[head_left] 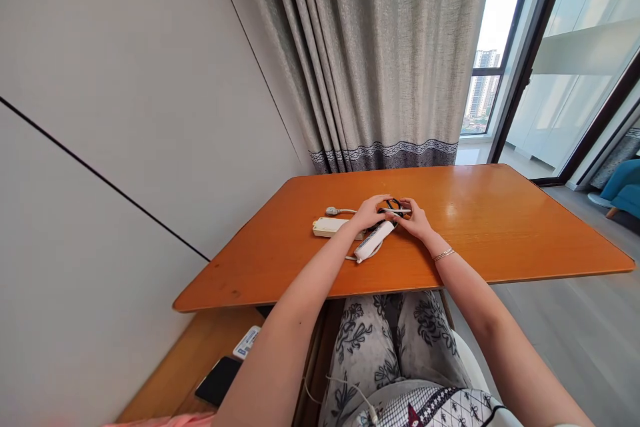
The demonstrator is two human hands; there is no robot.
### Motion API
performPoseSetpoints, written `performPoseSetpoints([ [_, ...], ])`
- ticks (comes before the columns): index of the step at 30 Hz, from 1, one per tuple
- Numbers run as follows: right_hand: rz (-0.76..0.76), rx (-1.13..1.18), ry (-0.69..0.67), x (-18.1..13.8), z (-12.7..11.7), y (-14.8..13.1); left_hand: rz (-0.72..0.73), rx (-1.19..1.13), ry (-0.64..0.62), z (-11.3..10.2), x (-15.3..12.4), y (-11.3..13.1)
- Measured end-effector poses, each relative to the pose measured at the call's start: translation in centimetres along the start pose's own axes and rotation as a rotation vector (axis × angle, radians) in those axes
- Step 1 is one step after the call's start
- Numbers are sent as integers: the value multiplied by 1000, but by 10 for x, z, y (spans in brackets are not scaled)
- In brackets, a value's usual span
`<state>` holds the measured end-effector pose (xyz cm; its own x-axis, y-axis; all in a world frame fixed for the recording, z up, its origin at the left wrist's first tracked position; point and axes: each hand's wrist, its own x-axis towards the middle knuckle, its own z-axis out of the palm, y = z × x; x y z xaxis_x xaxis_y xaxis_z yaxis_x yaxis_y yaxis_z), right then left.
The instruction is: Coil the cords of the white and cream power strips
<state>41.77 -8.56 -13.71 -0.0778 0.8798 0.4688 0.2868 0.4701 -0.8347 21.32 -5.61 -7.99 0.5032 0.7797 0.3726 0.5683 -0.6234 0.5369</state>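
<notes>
Both hands meet over the middle of the wooden table (480, 227), around a bundle of cords. My left hand (371, 212) is closed at the left side of a looped black cable (393, 203). Opposite it, my right hand (415, 220) pinches the end of a white cord (399, 211) that spans the gap between the hands. Just below them a white power strip (373, 243) lies at a slant. A cream power strip (326, 227) is partly covered by my left wrist. Its neighbour, a white plug (331, 211), lies behind it with its cord running under my left hand.
A pale wall (125, 113) borders the table on the left, and a grey curtain (400, 60) hangs beyond its far edge. On a lower wooden surface at left lie a black phone (218, 380) and a small white box-like item (246, 341).
</notes>
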Motion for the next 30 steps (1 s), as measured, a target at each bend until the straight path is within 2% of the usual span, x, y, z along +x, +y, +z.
performPoseSetpoints([
  [7, 60, 133, -12, 1, 0, -4, -60, -69, 62, 2, -1, -1],
  [15, 97, 259, -22, 3, 0, -6, -125, -116, 77, 1, -3, 1],
  [30, 134, 324, 32, 3, 2, -10, -168, -237, 84, 3, -3, 11],
])
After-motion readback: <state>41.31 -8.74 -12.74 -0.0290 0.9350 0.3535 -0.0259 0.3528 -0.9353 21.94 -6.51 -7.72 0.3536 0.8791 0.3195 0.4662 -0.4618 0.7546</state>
